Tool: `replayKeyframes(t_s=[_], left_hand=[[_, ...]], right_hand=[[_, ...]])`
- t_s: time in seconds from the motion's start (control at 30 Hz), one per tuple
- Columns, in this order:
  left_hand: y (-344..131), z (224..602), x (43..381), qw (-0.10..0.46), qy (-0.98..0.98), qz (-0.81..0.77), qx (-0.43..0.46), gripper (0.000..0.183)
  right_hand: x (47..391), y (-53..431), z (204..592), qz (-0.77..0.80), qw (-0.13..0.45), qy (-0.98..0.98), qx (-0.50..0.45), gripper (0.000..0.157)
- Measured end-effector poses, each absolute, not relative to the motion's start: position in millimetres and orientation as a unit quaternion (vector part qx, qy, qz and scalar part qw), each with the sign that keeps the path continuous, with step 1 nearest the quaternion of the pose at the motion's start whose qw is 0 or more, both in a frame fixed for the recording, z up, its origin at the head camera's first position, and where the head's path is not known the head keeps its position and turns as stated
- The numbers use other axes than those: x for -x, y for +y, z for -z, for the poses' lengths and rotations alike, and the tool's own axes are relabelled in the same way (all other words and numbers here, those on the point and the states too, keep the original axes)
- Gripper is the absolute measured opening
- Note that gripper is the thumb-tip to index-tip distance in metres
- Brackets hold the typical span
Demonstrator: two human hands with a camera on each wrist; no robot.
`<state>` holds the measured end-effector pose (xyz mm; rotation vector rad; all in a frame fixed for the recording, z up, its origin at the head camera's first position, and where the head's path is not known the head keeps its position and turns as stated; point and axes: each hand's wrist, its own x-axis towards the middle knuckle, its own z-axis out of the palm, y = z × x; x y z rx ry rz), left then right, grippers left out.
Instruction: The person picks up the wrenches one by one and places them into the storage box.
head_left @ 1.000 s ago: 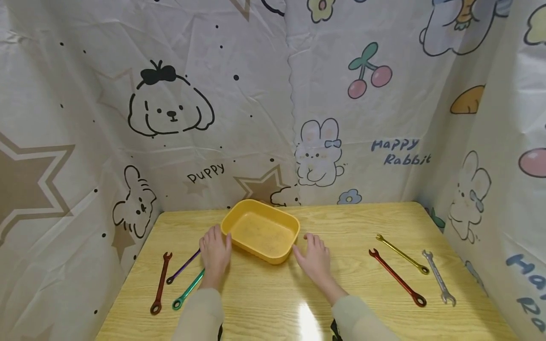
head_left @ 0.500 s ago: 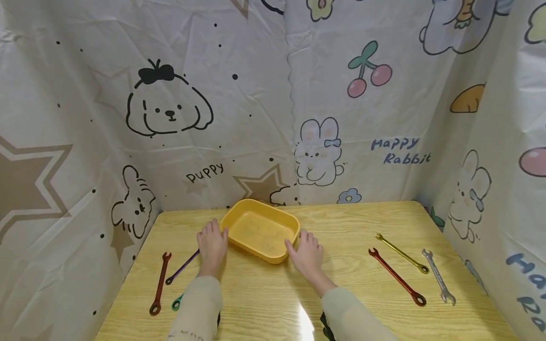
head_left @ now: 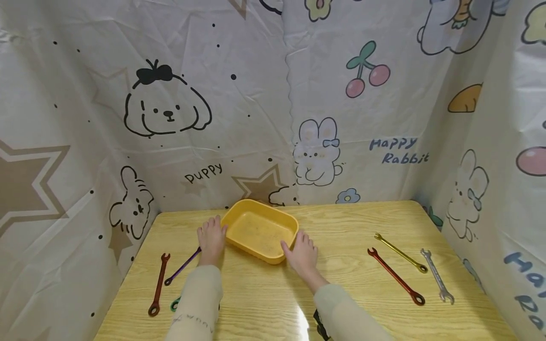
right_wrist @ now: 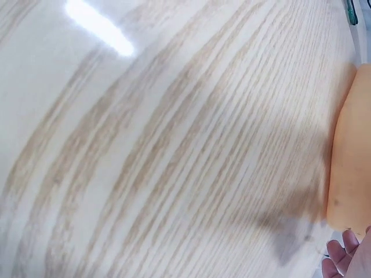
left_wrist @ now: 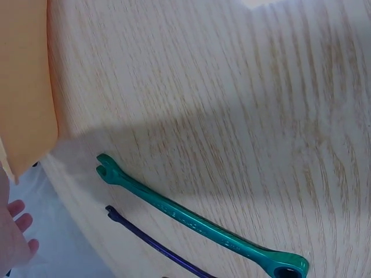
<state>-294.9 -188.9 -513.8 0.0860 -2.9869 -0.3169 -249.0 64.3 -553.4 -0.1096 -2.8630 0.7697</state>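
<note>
A yellow rectangular plastic tub (head_left: 256, 237) sits at the back middle of the wooden table, with nothing inside it. My left hand (head_left: 211, 240) lies along its left end, thumb towards the wall of the tub. At the right front corner is my right hand (head_left: 304, 253), thumb at the front wall and fingers beside the right end. Whether either palm presses on the tub cannot be told. Beside the left forearm lie a purple wrench (head_left: 183, 266) and a green wrench (left_wrist: 197, 220), the latter mostly hidden by the sleeve in the head view.
A brown-red wrench (head_left: 159, 284) lies at the far left. On the right side lie a red wrench (head_left: 395, 276), a yellow-gold wrench (head_left: 401, 253) and a silver wrench (head_left: 437, 276). A printed cloth (head_left: 247, 109) hangs behind the table and along both sides.
Both hands have moved in to the tub: the right one leftward to the corner, the left one slightly forward along the end. The left sleeve now covers more of the green wrench.
</note>
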Motion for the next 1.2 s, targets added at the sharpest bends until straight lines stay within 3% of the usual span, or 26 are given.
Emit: replayKeyframes(t_s=[0.13,0.57,1.2], left_hand=[[-188,515,297,0.044,-0.993,0.107,-0.033,0.051],[-186,515,298,0.0,-0.992,0.118,-0.048,0.049],[-186,522,295,0.014,-0.99,0.136,-0.039,0.051]], right_hand=[[249,63,557,-0.258,0.098,-0.96,0.041,0.06],[254,64,558,-0.267,0.058,-0.961,0.049,0.056],[251,75,561,-0.258,0.073,-0.963,0.029,0.05]])
